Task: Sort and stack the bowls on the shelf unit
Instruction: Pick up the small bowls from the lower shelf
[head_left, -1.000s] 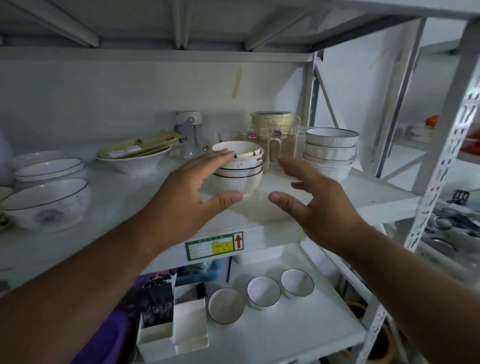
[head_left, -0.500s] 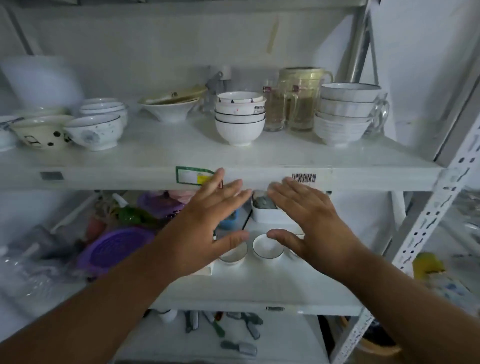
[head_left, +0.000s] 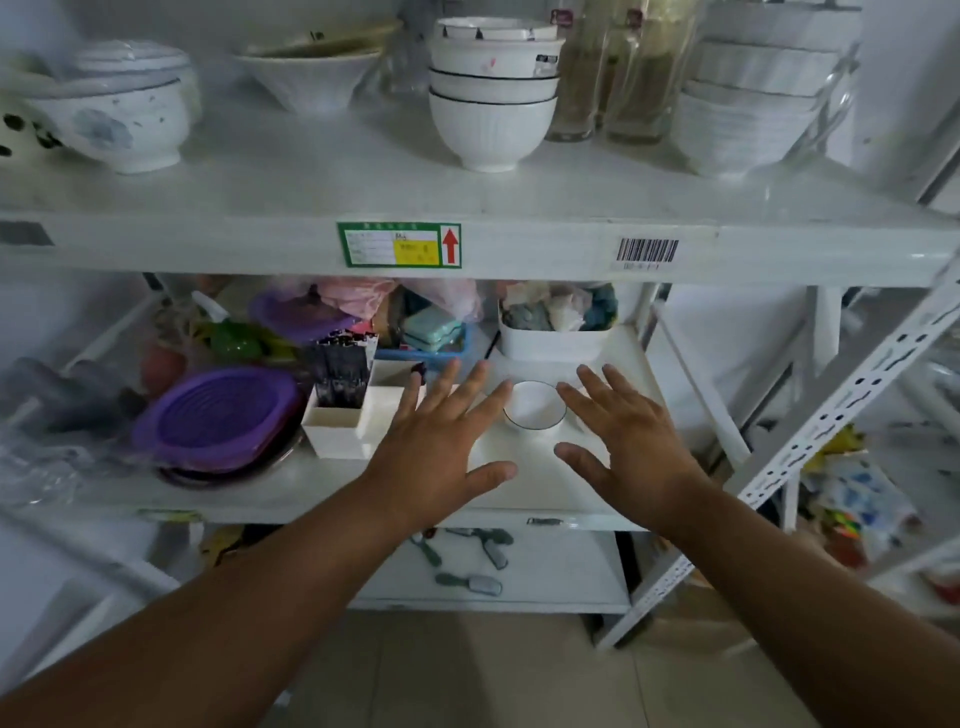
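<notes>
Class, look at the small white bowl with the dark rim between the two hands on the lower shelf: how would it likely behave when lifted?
The small bowl looks glazed and smooth, so probably rigid, breakable and a little slippery. It appears empty, so likely light. Its rounded wall seems to narrow to a small base; a sideways nudge might tip it.

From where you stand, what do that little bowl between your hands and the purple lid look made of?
Small bowl: probably glazed ceramic, smooth glossy white with a thin dark rim line. Purple lid: likely plastic, uniform colour with moulded ridges, slightly shiny.
</notes>
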